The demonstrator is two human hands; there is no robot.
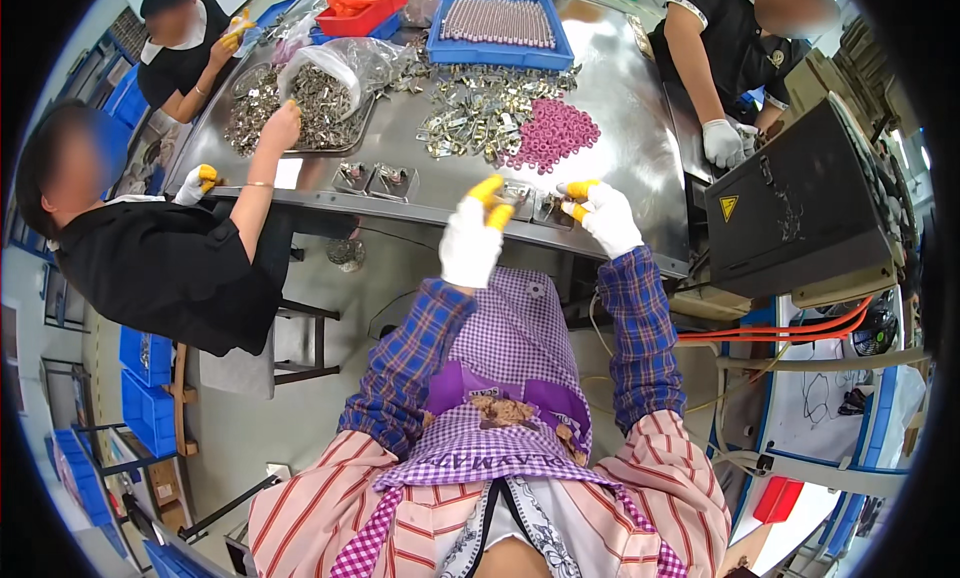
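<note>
Metal parts [551,209] in clear trays [556,225] are apparently being handled; beside them, left hand [472,240] and right hand [607,219] are held, fingers slightly parted, any grip unclear. Careful pinching seems called for.

You have a metal counter [630,138] ahead catching bright reflected light [600,43], pale grey floor [335,403] below, a dark-legged stool [240,373] and blue bins [150,418] leftward, a blue-framed white table [787,403] rightward.
</note>
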